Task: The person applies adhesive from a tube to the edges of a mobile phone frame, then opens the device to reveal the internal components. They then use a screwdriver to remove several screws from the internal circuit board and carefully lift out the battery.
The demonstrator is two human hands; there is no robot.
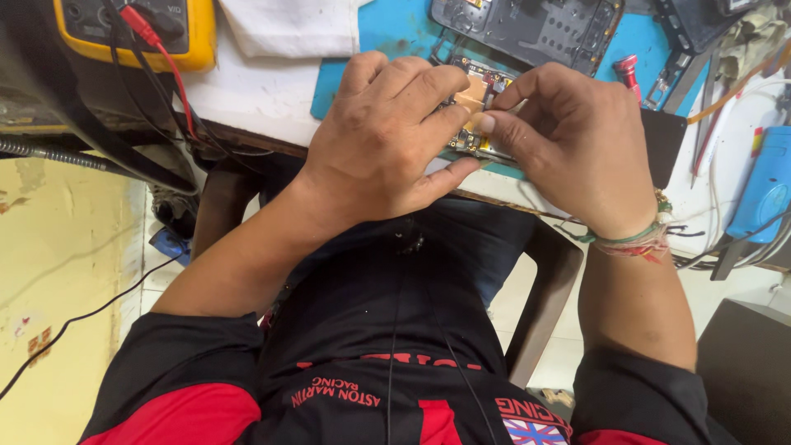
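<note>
Circuit board (476,103) sits pinched between both hands at the edge of the blue mat (387,33); left hand (387,140) clamps its near side, right hand (577,140) fingertips (486,124) press its top.

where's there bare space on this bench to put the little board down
Both the left hand and right hand pinch the small circuit board. Free patches: the blue mat between the white cloth and the phone frame, and the white benchtop below the cloth. The right side is crowded with cables and tools.
</note>
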